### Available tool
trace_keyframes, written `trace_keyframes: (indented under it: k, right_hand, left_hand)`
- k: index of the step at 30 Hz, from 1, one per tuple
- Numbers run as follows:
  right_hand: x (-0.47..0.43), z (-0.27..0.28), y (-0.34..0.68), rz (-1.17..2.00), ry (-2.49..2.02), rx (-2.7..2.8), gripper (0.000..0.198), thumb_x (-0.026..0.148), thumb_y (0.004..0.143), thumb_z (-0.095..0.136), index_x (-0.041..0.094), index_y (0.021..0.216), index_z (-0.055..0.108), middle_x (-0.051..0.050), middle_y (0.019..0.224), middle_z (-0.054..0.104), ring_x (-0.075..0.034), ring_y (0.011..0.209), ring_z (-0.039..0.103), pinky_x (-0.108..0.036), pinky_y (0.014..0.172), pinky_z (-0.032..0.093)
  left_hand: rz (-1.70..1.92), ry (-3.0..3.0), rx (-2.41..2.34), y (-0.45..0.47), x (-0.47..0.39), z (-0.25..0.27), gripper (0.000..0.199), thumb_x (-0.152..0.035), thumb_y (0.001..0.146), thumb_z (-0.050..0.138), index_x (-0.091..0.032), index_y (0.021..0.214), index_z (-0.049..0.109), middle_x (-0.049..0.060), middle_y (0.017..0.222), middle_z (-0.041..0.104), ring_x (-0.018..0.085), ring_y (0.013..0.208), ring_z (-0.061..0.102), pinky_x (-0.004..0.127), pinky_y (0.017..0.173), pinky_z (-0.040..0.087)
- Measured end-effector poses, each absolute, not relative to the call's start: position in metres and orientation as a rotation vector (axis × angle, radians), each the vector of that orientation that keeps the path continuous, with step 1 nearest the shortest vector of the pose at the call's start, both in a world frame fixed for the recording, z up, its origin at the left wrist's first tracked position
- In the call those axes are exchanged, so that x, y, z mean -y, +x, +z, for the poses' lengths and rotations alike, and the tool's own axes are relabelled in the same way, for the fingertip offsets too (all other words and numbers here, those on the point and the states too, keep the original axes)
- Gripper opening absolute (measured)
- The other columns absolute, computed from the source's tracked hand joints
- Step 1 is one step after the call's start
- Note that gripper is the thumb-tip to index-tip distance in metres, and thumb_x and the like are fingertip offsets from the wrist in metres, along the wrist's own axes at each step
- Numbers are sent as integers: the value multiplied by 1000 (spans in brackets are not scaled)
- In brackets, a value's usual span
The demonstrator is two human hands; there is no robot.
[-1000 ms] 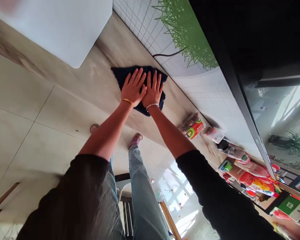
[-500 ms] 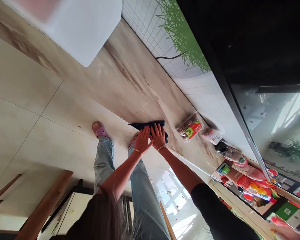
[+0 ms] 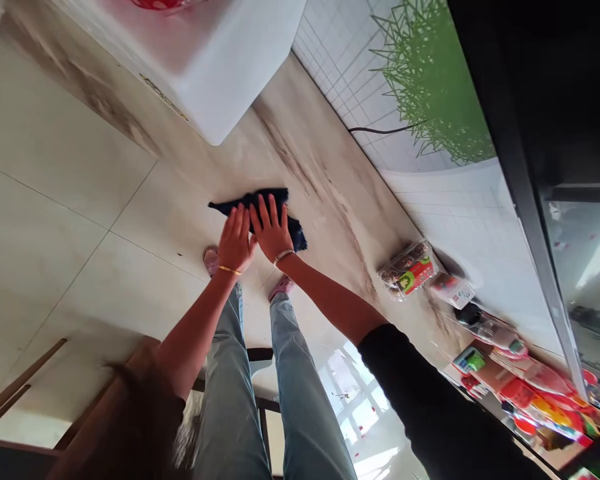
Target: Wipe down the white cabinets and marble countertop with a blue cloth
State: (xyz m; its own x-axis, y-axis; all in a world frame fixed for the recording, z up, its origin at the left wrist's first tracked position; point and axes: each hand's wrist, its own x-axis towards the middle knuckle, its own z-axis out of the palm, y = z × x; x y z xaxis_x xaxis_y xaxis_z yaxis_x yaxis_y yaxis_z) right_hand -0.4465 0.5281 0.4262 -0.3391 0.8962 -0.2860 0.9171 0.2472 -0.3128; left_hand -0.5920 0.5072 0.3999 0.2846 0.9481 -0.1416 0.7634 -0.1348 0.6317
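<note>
A dark navy cloth [image 3: 296, 232] lies spread on a marble-patterned surface [image 3: 325, 220]. My left hand [image 3: 236, 241] rests on the left part of the cloth, fingers stretched out and close together. Beside it, my right hand [image 3: 272, 233] lies flat on the cloth with its fingers spread. The two hands nearly meet at the thumbs. Cloth edges stick out to the left, above and to the right of the fingers; what is under the palms is hidden.
A white container [image 3: 245, 80] with something red inside stands at the upper left. To the right are a clear fruit pack [image 3: 409, 270], a small box [image 3: 453, 291], a bottle [image 3: 490, 330] and several colourful packages. A black-framed screen [image 3: 540, 240] stands along the wall, with a thin cable [image 3: 380, 130].
Both hands and the cloth have moved left and farther along the surface, toward the white container. The view has shifted, and the feet stand differently.
</note>
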Motion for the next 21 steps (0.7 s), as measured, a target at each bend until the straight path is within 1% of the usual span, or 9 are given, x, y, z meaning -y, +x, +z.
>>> trace_keyframes:
  k: [4, 7, 9, 11, 14, 16, 18, 20, 21]
  right_hand:
    - [-585, 440, -506, -700, 1718, -2534, 61, 25, 107, 40, 13, 164, 23, -11, 174, 16, -32, 163, 2, -65, 130, 8]
    - [-601, 442, -523, -662, 1712, -2617, 55, 23, 110, 31, 14, 163, 24, -6, 174, 20, -27, 162, 0, -60, 131, 7]
    - [-597, 439, -521, -637, 1748, -2626, 53, 20, 109, 26, 17, 162, 29, -2, 174, 20, -25, 162, -3, -57, 131, 6]
    - [-582, 434, -506, -622, 1778, -2600, 55, 20, 108, 30, 23, 163, 31, 0, 175, 18, -24, 163, -5, -56, 132, 6]
    - [-533, 426, -455, -609, 1816, -2524, 62, 23, 105, 39, 26, 166, 25, -4, 175, 14, -27, 163, 0, -61, 132, 12]
    - [-486, 424, -405, -608, 1890, -2400, 64, 24, 104, 39, 22, 166, 25, -9, 175, 14, -31, 163, 5, -65, 131, 15]
    - [-434, 424, -351, -625, 2077, -2208, 63, 24, 102, 36, 19, 165, 29, -13, 172, 22, -33, 162, 10, -65, 130, 16]
    - [-387, 426, -304, -608, 2252, -2034, 64, 25, 101, 35, 19, 164, 33, -17, 168, 32, -36, 161, 16, -68, 128, 20]
    - [-369, 427, -284, -590, 2304, -1978, 64, 28, 100, 36, 23, 164, 34, -18, 167, 34, -35, 160, 18, -66, 127, 23]
  left_hand:
    - [604, 1807, -1687, -631, -552, 388, 84, -63, 103, 8, -6, 162, 26, 19, 172, 18, 28, 163, 4, 51, 133, 14]
    - [747, 1661, -1760, -634, -568, 382, 91, -73, 98, 6, -12, 164, 23, 14, 174, 15, 27, 163, 4, 51, 133, 12]
    - [836, 1588, -1841, -619, -567, 382, 94, -75, 98, 8, -8, 164, 18, 16, 174, 8, 27, 163, 1, 52, 134, 10]
    - [847, 1591, -1887, -594, -553, 387, 94, -71, 100, 12, -1, 162, 13, 22, 173, 2, 28, 163, -4, 53, 133, 9]
    - [670, 1693, -1829, -540, -512, 401, 83, -57, 104, 18, 3, 161, 17, 26, 172, 7, 29, 162, -7, 56, 132, 9]
    - [498, 1761, -1721, -497, -476, 413, 74, -46, 104, 24, 2, 160, 23, 27, 170, 13, 33, 162, -2, 58, 132, 11]
    - [328, 1843, -1516, -452, -440, 423, 73, -41, 102, 33, 2, 160, 26, 26, 170, 17, 36, 161, 8, 57, 131, 18]
    - [218, 1944, -1276, -410, -411, 430, 74, -40, 99, 39, 2, 160, 28, 25, 169, 20, 35, 160, 16, 54, 129, 26]
    - [179, 1986, -1171, -391, -401, 433, 75, -40, 99, 40, 1, 160, 29, 24, 169, 22, 34, 160, 19, 51, 129, 29]
